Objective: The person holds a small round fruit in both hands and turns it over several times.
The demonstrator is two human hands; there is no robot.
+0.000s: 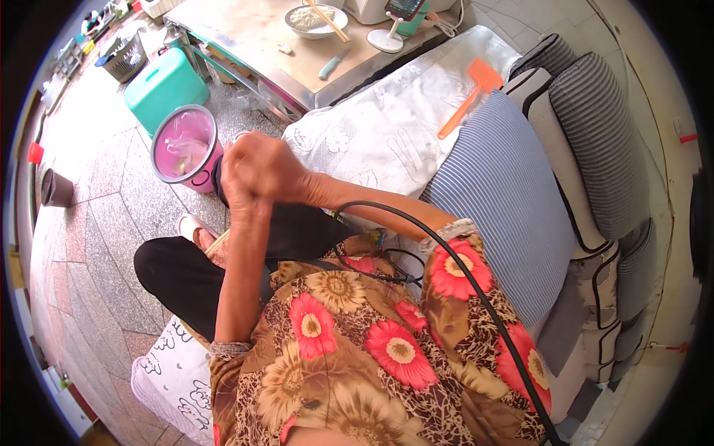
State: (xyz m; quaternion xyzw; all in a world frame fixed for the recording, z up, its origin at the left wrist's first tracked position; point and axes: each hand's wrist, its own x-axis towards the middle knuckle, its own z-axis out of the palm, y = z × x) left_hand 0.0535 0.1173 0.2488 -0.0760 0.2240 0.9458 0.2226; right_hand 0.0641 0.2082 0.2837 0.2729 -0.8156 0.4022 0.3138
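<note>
My left hand (242, 186) and my right hand (274, 165) meet in front of my body, above my knees, with the right laid over the left. Both have their fingers curled in, and motion blurs them a little. Whatever lies between them is hidden; a small pale spot shows at the upper fingertips. Just beyond them to the left stands a pink bin (202, 178) with a grey rim. A clear plastic bag (182, 141) lines it, with pale scraps inside.
A table (290, 70) ahead holds a bowl (316, 31) of pale food, chopsticks (327, 21), a green-handled knife (331, 67) and a phone (405, 7) on a stand. Left is a turquoise box (167, 89). An orange fly swatter (472, 97) lies beside a striped cushion (498, 201). A black cable (461, 275) crosses my right arm.
</note>
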